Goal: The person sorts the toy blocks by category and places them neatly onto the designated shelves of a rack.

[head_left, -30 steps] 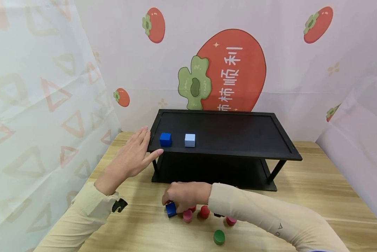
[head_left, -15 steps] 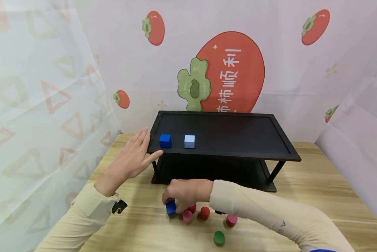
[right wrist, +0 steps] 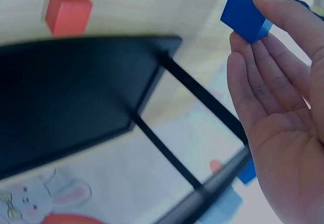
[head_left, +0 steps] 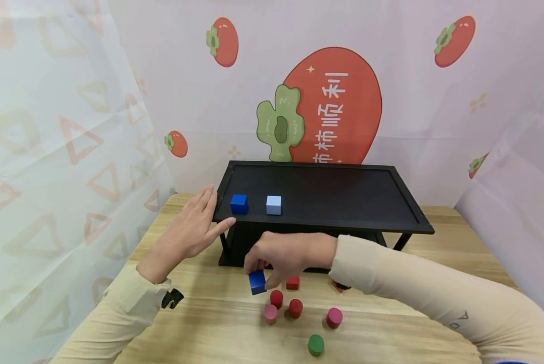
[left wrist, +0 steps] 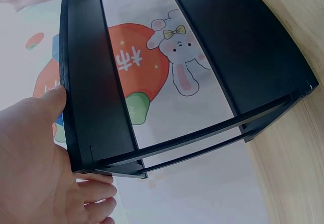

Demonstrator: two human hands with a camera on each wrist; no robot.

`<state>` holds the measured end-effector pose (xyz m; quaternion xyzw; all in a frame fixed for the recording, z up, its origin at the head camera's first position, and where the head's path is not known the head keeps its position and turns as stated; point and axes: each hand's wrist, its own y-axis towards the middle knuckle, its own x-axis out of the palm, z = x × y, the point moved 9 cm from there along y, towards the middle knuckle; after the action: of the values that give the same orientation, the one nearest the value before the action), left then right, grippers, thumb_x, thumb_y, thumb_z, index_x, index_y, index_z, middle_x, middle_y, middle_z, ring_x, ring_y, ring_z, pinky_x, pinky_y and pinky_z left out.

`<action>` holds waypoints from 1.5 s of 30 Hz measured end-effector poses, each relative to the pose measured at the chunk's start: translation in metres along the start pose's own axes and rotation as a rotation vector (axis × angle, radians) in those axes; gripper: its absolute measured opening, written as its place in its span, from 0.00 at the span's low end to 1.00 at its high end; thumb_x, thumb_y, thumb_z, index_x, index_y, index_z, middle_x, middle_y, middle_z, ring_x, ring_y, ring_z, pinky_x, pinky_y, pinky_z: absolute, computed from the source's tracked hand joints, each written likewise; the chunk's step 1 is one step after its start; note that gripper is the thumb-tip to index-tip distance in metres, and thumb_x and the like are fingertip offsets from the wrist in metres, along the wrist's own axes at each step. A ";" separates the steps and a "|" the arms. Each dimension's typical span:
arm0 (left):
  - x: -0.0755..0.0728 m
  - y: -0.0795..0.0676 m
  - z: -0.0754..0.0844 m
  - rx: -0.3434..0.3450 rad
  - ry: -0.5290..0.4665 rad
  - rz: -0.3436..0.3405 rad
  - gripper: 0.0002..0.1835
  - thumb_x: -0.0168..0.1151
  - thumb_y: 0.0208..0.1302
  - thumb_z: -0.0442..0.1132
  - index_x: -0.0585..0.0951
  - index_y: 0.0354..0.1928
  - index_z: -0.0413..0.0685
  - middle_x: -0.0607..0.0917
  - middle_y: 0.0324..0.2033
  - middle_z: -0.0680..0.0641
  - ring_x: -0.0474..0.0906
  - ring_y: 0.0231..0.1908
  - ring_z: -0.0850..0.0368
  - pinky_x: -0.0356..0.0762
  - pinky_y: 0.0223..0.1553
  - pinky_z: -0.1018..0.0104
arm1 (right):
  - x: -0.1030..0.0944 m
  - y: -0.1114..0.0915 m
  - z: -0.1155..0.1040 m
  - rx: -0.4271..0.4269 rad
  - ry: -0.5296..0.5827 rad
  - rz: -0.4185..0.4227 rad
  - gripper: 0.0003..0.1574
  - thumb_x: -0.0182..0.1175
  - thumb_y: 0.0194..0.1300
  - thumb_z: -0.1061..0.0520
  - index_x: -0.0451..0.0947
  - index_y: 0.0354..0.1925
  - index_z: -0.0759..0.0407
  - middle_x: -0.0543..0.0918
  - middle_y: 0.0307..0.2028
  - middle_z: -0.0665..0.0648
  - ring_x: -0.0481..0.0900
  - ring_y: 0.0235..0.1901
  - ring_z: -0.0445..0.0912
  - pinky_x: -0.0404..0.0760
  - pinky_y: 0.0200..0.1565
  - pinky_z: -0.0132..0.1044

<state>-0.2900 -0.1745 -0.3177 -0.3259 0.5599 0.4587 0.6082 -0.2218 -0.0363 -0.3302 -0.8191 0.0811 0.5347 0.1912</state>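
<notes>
My right hand (head_left: 283,257) pinches a blue cube (head_left: 257,282) between thumb and fingertips, raised just in front of the black two-tier shelf (head_left: 335,197). The right wrist view shows that blue cube (right wrist: 247,13) more closely, under the thumb. My left hand (head_left: 190,222) lies against the shelf's left end, fingers straight along the side and thumb across the front corner. That hand (left wrist: 40,158) touches the shelf's edge in the left wrist view too. On the upper tier sit another blue cube (head_left: 239,204) at the left and a light blue cube (head_left: 274,205) beside it.
Before the shelf, on the wooden table (head_left: 199,328), are a red cube (head_left: 292,282), two red cylinders (head_left: 295,308), a light pink cylinder (head_left: 270,313), a magenta cylinder (head_left: 334,317) and a green cylinder (head_left: 316,345). A printed cloth (head_left: 199,96) hangs behind.
My right hand has lifted the blue cube off the table and carried it slightly right and toward the shelf. The red cube behind it has come into view. My left hand stays put.
</notes>
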 end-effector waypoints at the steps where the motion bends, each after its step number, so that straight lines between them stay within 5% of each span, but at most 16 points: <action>1: 0.000 0.000 0.000 -0.001 0.000 0.000 0.51 0.42 0.81 0.68 0.50 0.82 0.28 0.49 0.84 0.31 0.43 0.84 0.33 0.45 0.84 0.37 | -0.006 -0.004 0.000 0.013 0.011 0.001 0.22 0.77 0.64 0.56 0.87 0.56 0.53 0.90 0.49 0.48 0.87 0.45 0.35 0.84 0.56 0.24; 11: -0.002 0.000 0.000 -0.002 0.002 0.003 0.50 0.43 0.81 0.67 0.51 0.82 0.28 0.49 0.84 0.32 0.43 0.84 0.33 0.45 0.84 0.37 | -0.062 -0.049 0.010 0.100 0.035 0.075 0.25 0.77 0.64 0.56 0.86 0.59 0.54 0.89 0.53 0.50 0.87 0.50 0.40 0.86 0.59 0.32; 23: -0.002 0.000 0.001 0.000 0.022 -0.001 0.50 0.43 0.81 0.66 0.50 0.82 0.27 0.48 0.84 0.31 0.43 0.84 0.33 0.45 0.84 0.37 | -0.103 -0.097 0.045 0.229 0.031 0.174 0.27 0.77 0.64 0.56 0.85 0.60 0.52 0.89 0.56 0.51 0.88 0.53 0.44 0.88 0.60 0.42; 33: -0.001 0.001 0.001 -0.006 0.026 -0.004 0.50 0.42 0.81 0.67 0.50 0.82 0.28 0.48 0.84 0.31 0.43 0.84 0.32 0.45 0.84 0.37 | -0.119 -0.115 0.084 0.302 0.024 0.261 0.27 0.76 0.64 0.56 0.85 0.60 0.54 0.90 0.54 0.54 0.89 0.53 0.48 0.88 0.60 0.47; 45: 0.002 0.000 0.000 -0.012 0.006 -0.007 0.51 0.42 0.81 0.67 0.49 0.82 0.28 0.48 0.84 0.31 0.43 0.84 0.32 0.45 0.84 0.36 | -0.114 -0.107 0.106 0.301 0.043 0.278 0.25 0.75 0.65 0.56 0.85 0.60 0.56 0.90 0.55 0.55 0.88 0.54 0.49 0.88 0.61 0.49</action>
<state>-0.2901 -0.1739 -0.3192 -0.3330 0.5579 0.4589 0.6060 -0.3227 0.0962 -0.2403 -0.7734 0.2765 0.5203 0.2339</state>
